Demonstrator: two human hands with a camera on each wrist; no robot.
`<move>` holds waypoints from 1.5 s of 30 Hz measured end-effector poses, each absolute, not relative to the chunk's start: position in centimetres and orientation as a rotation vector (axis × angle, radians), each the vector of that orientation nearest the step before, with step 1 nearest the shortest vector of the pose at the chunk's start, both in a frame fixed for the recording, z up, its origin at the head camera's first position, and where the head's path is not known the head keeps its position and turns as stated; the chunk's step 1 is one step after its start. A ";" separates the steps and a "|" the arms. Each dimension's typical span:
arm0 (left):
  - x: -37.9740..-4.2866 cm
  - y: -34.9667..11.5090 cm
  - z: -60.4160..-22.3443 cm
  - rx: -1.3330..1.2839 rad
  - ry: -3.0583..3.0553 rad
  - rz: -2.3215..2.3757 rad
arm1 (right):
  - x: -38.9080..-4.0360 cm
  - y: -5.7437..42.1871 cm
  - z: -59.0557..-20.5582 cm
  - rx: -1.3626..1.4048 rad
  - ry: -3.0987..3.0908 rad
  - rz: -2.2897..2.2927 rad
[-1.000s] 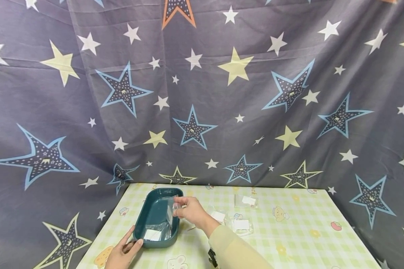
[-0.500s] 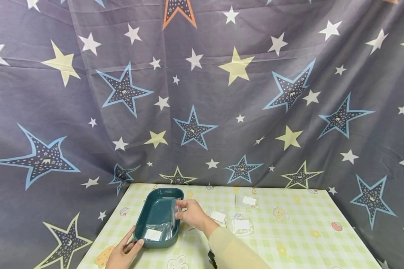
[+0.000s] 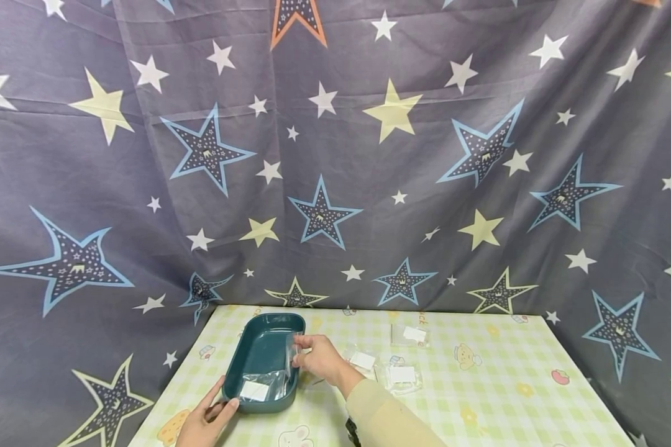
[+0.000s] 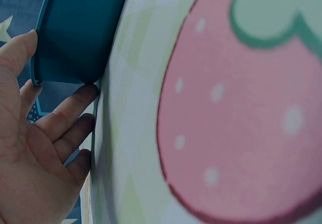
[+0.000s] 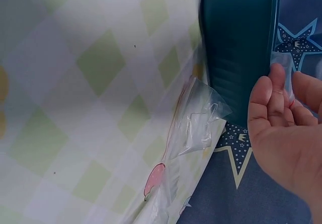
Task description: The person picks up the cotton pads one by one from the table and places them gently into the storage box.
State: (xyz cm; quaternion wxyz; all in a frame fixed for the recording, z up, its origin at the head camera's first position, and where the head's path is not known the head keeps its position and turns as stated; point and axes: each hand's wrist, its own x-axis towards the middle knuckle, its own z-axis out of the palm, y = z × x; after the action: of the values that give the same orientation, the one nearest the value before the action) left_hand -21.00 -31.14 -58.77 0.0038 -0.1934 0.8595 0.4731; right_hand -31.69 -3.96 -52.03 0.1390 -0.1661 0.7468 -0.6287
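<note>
In the head view, a dark teal rectangular tray (image 3: 261,405) sits on the left part of the table. My left hand (image 3: 201,422) touches its near left corner, with fingers fairly straight. The left wrist view has a fingertip of that hand (image 4: 45,148) at the tray's rim and others by its side. Over the tray's right rim, my right hand (image 3: 320,360) pinches a small clear plastic bag (image 3: 289,354) that hangs inside. The right wrist view shows the fingers partly covering this bag (image 5: 285,63). Another clear bag with a white label (image 3: 254,390) lies in the tray's near end.
Right of the tray, clear bags with white labels lie on the checked tablecloth (image 3: 503,397): one bag (image 3: 363,359) close by my right wrist, another bag (image 3: 401,375) beside it, and a bag (image 3: 410,334) farther back. A star-patterned curtain (image 3: 335,186) hangs behind the table.
My right hand has shifted slightly right and down with the pinched bag, closer to the tray's right wall. The left hand and the tray have stayed in place.
</note>
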 end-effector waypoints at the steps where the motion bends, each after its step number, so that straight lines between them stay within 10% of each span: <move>1: -21.0 -31.1 -58.7 -0.602 2.697 1.482 | -31.7 -4.0 -52.1 -0.487 2.172 -1.809; 45: -21.1 -31.4 -58.8 -0.597 2.669 1.484 | -31.1 -5.6 -51.7 -0.894 2.804 -1.022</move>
State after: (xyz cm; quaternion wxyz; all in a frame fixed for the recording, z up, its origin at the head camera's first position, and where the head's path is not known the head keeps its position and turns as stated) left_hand -21.10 -31.37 -58.83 0.0152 -0.1920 0.8576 0.4768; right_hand -31.14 -5.62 -51.65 0.0131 -0.2871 0.8999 -0.3281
